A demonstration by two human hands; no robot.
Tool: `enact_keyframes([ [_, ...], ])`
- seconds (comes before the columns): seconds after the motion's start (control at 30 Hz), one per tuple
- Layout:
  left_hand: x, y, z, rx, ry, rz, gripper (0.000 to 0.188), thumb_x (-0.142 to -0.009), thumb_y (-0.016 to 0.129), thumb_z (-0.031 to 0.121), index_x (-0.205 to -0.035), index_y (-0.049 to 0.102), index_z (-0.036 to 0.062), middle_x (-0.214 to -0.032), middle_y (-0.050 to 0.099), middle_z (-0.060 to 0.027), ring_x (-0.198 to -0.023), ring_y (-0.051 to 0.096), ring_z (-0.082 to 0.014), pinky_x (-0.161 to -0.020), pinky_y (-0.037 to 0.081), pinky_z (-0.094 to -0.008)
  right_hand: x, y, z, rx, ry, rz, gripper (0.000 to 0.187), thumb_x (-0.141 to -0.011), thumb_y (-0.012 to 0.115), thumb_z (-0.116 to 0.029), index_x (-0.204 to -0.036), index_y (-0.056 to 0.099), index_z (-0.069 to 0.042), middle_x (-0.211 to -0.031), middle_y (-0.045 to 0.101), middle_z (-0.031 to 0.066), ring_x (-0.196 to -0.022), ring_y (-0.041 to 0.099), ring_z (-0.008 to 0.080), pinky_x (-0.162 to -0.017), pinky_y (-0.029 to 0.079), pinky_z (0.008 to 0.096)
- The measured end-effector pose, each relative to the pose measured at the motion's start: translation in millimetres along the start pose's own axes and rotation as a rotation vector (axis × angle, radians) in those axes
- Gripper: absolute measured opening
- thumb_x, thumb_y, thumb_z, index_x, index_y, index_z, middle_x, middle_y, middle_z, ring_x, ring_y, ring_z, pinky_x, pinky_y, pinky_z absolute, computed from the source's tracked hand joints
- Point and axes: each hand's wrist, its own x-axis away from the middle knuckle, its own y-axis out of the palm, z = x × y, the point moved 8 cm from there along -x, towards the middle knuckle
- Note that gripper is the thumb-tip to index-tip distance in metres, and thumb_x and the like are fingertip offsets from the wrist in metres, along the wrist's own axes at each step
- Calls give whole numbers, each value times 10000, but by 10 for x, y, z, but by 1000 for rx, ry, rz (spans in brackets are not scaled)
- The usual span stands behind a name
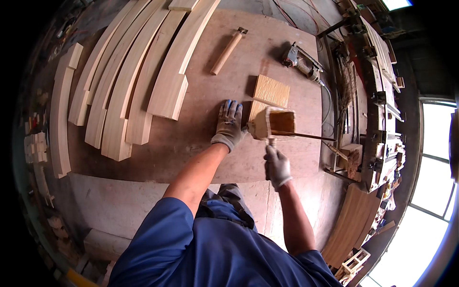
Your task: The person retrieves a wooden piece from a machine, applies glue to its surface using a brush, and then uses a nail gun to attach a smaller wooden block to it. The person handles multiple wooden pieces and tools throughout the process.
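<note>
My right hand [277, 167], in a pale work glove, is closed round the short handle of a pale square-sided container [260, 125]. Its opening shows a brown inside, and motion blurs its outline. A thin dark rod [311, 136] crosses it and sticks out to the right. Just beyond lie light wood blocks [271, 90] with a wet-looking, shiny, streaked top, partly covered by the container. To the left, my gloved left hand [230, 123] rests on the brown worktable [210, 162], fingers stretched out and holding nothing. Its thumb reaches close to the container; contact cannot be told.
Several long curved timber pieces [167, 91] lie across the table's left side. At the far middle is a wooden-handled tool [227, 51]; an air tool [301, 61] with a hose lies far right. A rack of wood [377, 95] borders the right side.
</note>
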Motion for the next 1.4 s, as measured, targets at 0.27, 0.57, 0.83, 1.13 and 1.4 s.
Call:
enact_keyframes([
  [0.27, -80, 19, 30, 6, -19, -41, 902, -897, 797, 481, -1579, 460, -3, -1663, 389, -229, -1590, 263, -430, -1331, 154, -571, -171, -680, -425, 263, -241, 188, 353, -962, 798, -275, -768, 588, -68, -651, 516, -67, -583, 426, 45, -518, 361, 276],
  [0.57, -85, -21, 60, -9, -3, 2, 952, -860, 827, 483, -1586, 437, 7, -1653, 369, -232, -1576, 278, -434, -1321, 189, -580, -944, -389, -402, 646, -450, -11, 376, -918, 811, -356, -926, 683, -2, -703, 646, 143, -649, 600, 237, -666, 529, 402],
  [0.83, -111, -72, 73, 16, -43, -5, 981, -834, 854, 440, -1598, 413, 11, -1628, 390, -215, -1568, 289, -424, -1325, 206, -559, -609, -1074, -160, 848, -443, 25, 357, -926, 793, -353, -936, 676, -16, -807, 676, 255, -744, 673, 446, -666, 535, 478],
  [1.13, -120, -74, 89, 24, -34, -33, 949, -854, 831, 460, -1583, 446, -9, -1646, 375, -219, -1571, 284, -426, -1326, 201, -548, 6, -1799, -130, 688, -222, 168, 334, -903, 815, -285, -851, 640, -6, -638, 524, 62, -639, 459, 109, -590, 468, 363],
  [1.4, -112, -72, 102, 4, -37, -39, 924, -890, 796, 483, -1585, 439, -11, -1653, 369, -229, -1585, 258, -430, -1326, 187, -561, -331, -1444, -489, 856, -393, 88, 368, -909, 803, -356, -873, 662, -18, -695, 597, 189, -592, 509, 276, -620, 498, 437],
])
